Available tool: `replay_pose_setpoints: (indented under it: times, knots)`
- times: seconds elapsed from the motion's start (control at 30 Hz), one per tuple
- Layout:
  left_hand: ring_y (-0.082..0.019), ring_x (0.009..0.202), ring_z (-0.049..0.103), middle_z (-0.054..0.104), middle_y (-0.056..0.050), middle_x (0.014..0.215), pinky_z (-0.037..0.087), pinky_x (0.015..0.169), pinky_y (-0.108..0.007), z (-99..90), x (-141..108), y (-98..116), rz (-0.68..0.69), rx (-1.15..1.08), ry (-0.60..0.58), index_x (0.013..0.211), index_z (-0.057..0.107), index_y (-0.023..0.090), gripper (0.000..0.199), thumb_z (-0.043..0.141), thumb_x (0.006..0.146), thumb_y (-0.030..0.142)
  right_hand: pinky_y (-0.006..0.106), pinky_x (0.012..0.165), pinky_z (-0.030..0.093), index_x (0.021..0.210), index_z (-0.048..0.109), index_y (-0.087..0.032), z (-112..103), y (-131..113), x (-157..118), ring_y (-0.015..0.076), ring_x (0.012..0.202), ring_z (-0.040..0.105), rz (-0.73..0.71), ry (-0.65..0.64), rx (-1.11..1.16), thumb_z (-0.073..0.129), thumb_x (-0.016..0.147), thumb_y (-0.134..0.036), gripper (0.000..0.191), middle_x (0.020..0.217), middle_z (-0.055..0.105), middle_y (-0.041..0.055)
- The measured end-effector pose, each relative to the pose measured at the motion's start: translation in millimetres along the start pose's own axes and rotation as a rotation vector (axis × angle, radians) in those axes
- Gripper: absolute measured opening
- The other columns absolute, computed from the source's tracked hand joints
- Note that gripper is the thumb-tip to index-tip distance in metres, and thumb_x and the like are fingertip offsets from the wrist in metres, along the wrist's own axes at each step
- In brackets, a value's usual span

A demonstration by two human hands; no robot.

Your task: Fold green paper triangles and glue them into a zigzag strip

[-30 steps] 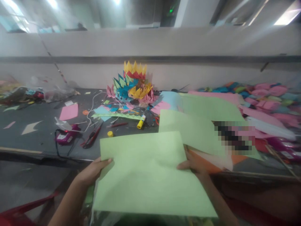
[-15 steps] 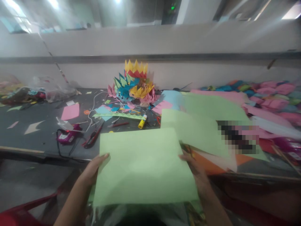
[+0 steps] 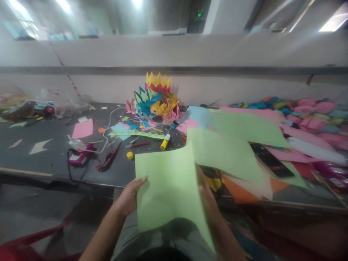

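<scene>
A light green paper sheet (image 3: 165, 192) hangs in front of me off the table's front edge, bent along its right side. My left hand (image 3: 132, 195) pinches its left edge, thumb on the front face. At the right edge is my right hand (image 3: 208, 195), closed on the sheet, blurred and partly behind the paper. Another green sheet (image 3: 225, 152) lies on the table behind and to the right. A yellow cap (image 3: 129, 155) sits just beyond the held sheet, and a yellow glue stick (image 3: 164, 142) lies farther back.
Folded paper crowns (image 3: 159, 98) are piled at the back. A red cutter (image 3: 108, 157) and a purple glue gun (image 3: 80, 156) lie on the left. A phone (image 3: 272, 161) rests on papers at right, near a pink paper pile (image 3: 312, 116).
My hands have come closer together, my left hand moving right. The held sheet has narrowed and its right side now bends. The yellow cap and the phone are now plainly visible.
</scene>
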State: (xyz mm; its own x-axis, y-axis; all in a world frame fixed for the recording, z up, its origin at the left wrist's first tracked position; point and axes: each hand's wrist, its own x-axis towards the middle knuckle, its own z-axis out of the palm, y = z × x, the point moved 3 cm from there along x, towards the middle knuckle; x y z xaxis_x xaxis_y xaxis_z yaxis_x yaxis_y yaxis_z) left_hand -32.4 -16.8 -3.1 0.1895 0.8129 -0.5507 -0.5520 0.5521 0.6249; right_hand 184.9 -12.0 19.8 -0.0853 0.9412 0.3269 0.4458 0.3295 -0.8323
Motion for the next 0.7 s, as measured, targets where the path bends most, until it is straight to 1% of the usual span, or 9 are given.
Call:
replay_pose_setpoints:
  times: [0.13,0.2,0.3,0.37,0.43,0.5,0.57,0.63,0.7]
  knots:
    - [-0.023,0.074,0.067,0.071,-0.012,0.086,0.053,0.07,-0.032,15.5,-4,-5,0.014,-0.05,-0.019,0.1,0.062,0.009,0.038,0.067,0.07,0.032,0.045,0.108,0.027,0.141,0.024,-0.028,14,-21,3,0.0268,0.137,0.019,-0.007,-0.096,-0.043,0.05,0.082,-0.048,0.067,0.151,0.015,0.0054]
    - [-0.025,0.079,0.066,0.07,-0.012,0.088,0.052,0.074,-0.033,21.6,-6,-9,0.039,-0.039,-0.037,0.104,0.061,0.009,0.048,0.069,0.069,0.042,0.047,0.109,0.024,0.141,0.026,-0.029,23,-27,2,0.0273,0.137,0.015,-0.016,-0.108,-0.131,0.052,0.082,-0.044,0.066,0.152,0.013,0.0047]
    - [-0.026,0.082,0.065,0.069,-0.012,0.091,0.051,0.073,-0.033,27.9,-10,-16,0.128,0.041,-0.079,0.108,0.06,0.009,0.064,0.07,0.063,0.054,0.051,0.108,0.023,0.141,0.024,-0.028,35,-30,0,0.0288,0.138,0.013,-0.03,-0.098,-0.24,0.051,0.083,-0.044,0.066,0.152,0.012,0.0059]
    - [-0.024,0.081,0.064,0.069,-0.011,0.093,0.05,0.071,-0.031,31.7,-13,-20,0.18,0.146,-0.119,0.109,0.059,0.011,0.064,0.073,0.061,0.052,0.052,0.107,0.024,0.141,0.023,-0.027,39,-30,1,0.0291,0.138,0.013,-0.023,-0.071,-0.272,0.049,0.084,-0.045,0.066,0.152,0.011,0.0073]
    - [-0.022,0.083,0.063,0.068,-0.009,0.098,0.05,0.072,-0.029,35.8,-15,-22,0.226,0.273,-0.164,0.108,0.059,0.013,0.057,0.074,0.063,0.043,0.052,0.107,0.024,0.141,0.022,-0.026,40,-29,3,0.0288,0.138,0.013,-0.008,-0.036,-0.279,0.047,0.084,-0.046,0.065,0.152,0.01,0.0089]
    - [-0.02,0.086,0.062,0.066,-0.008,0.102,0.049,0.074,-0.028,39.2,-18,-20,0.29,0.394,-0.185,0.107,0.06,0.014,0.047,0.072,0.068,0.037,0.053,0.107,0.024,0.141,0.022,-0.025,36,-26,6,0.0287,0.137,0.014,0.019,-0.013,-0.285,0.046,0.084,-0.047,0.066,0.151,0.011,0.0098]
    - [-0.018,0.083,0.061,0.066,-0.007,0.1,0.049,0.074,-0.028,41.0,-21,-15,0.331,0.483,-0.183,0.106,0.06,0.014,0.04,0.068,0.073,0.035,0.053,0.106,0.024,0.14,0.024,-0.025,27,-23,11,0.0286,0.137,0.016,0.041,0.002,-0.284,0.048,0.083,-0.05,0.068,0.15,0.016,0.0105]
    - [-0.017,0.078,0.061,0.067,-0.007,0.094,0.049,0.071,-0.028,41.7,-25,-9,0.316,0.541,-0.204,0.106,0.059,0.013,0.037,0.064,0.076,0.034,0.051,0.106,0.026,0.139,0.028,-0.023,12,-25,20,0.0282,0.135,0.021,0.028,0.022,-0.258,0.05,0.08,-0.053,0.069,0.148,0.024,0.0115]
    - [-0.017,0.078,0.061,0.067,-0.007,0.092,0.049,0.071,-0.028,42.4,-31,-2,0.288,0.598,-0.253,0.11,0.058,0.013,0.037,0.061,0.078,0.033,0.049,0.106,0.026,0.134,0.037,-0.021,-5,-35,32,0.0277,0.132,0.029,-0.021,0.027,-0.235,0.052,0.078,-0.055,0.067,0.142,0.035,0.0119]
